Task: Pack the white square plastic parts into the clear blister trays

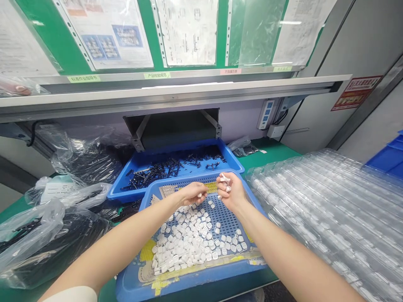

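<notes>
My left hand and my right hand hover close together above a blue plastic tray. The right fingers pinch several small white plastic parts. A single small white part shows at the left fingertips. Below the hands, a perforated blue mat lies in the tray, and a heap of small white square parts covers much of it. Yellow tape marks the tray's lining at the left.
Behind the front tray stands a second blue tray holding black pin-like parts. Stacked transparent blister trays fill the right side, and plastic bags of black parts lie at the left. A power strip and document boards sit above.
</notes>
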